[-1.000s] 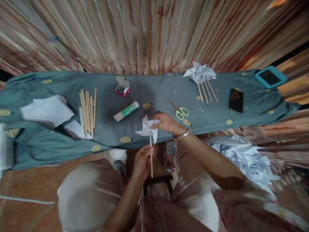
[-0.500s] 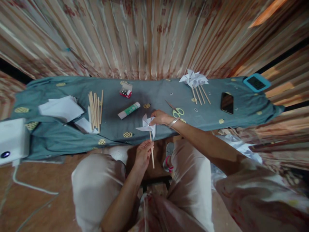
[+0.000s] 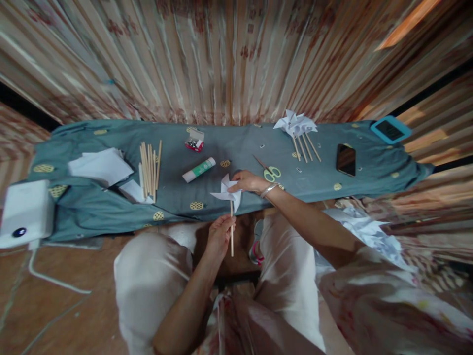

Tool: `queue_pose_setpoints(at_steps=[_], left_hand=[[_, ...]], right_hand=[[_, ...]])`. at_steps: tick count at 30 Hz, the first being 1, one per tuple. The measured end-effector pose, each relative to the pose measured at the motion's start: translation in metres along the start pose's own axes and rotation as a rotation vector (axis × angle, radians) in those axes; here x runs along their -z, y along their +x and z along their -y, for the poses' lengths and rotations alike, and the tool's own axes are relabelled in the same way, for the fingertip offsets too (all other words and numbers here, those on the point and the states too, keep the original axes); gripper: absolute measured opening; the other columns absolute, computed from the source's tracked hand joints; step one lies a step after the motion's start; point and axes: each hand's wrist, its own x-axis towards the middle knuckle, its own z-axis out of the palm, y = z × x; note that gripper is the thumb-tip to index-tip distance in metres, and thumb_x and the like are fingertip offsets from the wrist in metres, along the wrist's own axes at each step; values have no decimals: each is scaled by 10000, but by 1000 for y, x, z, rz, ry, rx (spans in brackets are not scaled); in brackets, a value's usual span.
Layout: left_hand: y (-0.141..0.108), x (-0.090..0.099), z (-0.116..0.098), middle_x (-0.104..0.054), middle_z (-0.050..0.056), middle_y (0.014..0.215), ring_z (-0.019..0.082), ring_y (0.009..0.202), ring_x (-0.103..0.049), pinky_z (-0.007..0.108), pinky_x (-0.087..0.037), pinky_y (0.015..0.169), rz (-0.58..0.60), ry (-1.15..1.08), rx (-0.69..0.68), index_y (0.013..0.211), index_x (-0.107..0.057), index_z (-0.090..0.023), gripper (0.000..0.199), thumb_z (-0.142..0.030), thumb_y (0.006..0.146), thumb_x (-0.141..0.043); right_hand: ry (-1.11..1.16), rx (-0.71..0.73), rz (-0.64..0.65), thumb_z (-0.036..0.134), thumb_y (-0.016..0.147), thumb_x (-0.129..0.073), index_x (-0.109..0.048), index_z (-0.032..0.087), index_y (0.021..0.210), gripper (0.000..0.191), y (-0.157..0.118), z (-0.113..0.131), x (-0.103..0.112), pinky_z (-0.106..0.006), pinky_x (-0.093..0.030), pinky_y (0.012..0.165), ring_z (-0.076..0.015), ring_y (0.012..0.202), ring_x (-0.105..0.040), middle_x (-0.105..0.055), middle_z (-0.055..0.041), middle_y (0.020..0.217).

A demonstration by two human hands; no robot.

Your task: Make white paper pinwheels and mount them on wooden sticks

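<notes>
A white paper pinwheel (image 3: 226,191) on a thin wooden stick (image 3: 232,241) is held upright over the table's front edge. My left hand (image 3: 220,234) pinches the stick below the paper blades. My right hand (image 3: 247,182), with a bracelet at the wrist, is closed at the right side of the pinwheel; its fingertips touch a blade and partly cover it. Just beyond the right hand lie scissors (image 3: 272,173) with yellow-green handles. A glue stick (image 3: 199,169) rests on the cloth up and left of the pinwheel.
On the cloth-covered table (image 3: 170,162) are paper sheets (image 3: 101,166), loose wooden sticks (image 3: 149,170), a small open box of pins (image 3: 194,140), several finished pinwheels (image 3: 296,123), a phone (image 3: 346,159) and a blue-framed device (image 3: 390,129). A white device (image 3: 27,212) with a cable stands at left.
The view has shifted slightly. The pinwheel's blades have turned a little and its stick stands more nearly vertical. Both hands keep their places on it.
</notes>
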Motion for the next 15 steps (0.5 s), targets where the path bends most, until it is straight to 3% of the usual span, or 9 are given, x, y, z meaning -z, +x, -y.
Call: queue_pose_setpoints(at_steps=[7,15], left_hand=[[-6,1,-9,-606,-35,570,43,507,-530,148,-439,536,43,-2,52,706,-674,-128,337,-178,474,-913],[-13,-1,-19,-606,-35,576,30,481,-540,125,-447,512,74,-1,78,705,-659,-116,289,-142,541,-896]], right_hand=[[98,37,98,278,651,-816,-696,136,686,190,-10,5,9,-199,-367,549,-77,561,-495,-594,47,589],[427,23,185,198,668,-825,-728,128,742,140,-17,0,8,-187,-447,607,-83,604,-580,-692,22,659]])
